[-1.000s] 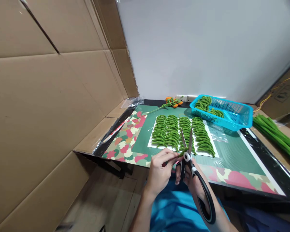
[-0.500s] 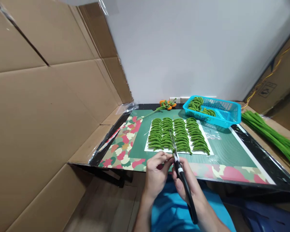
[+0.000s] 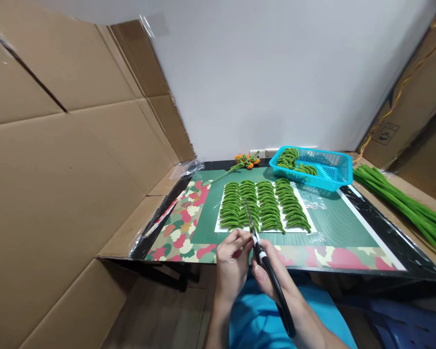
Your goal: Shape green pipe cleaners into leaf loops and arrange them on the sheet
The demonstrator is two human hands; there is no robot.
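Observation:
My right hand [image 3: 276,271] is wrapped round a pair of scissors [image 3: 274,283] with black handles, the blades pointing away from me and nearly closed. Beside it, my left hand [image 3: 232,257] pinches a green fuzzy piece, mostly hidden by the fingers and the scissors; a second ago it showed as a short pipe cleaner piece. Just beyond both hands lies a white sheet [image 3: 311,224] bearing several rows of curved green pipe cleaner pieces [image 3: 271,206] in columns. The scissor tips overlap these rows in the view.
A blue plastic basket [image 3: 334,182] with more green pieces stands at the back right. Long green pipe cleaner stems [image 3: 396,201] lie right of it. An orange craft flower [image 3: 249,161] rests at the back. Cardboard [image 3: 72,169] walls the left side.
The scissors' blades have gone from wide apart to nearly closed near the left fingers. Both hands have shifted slightly left in the view, which has itself turned.

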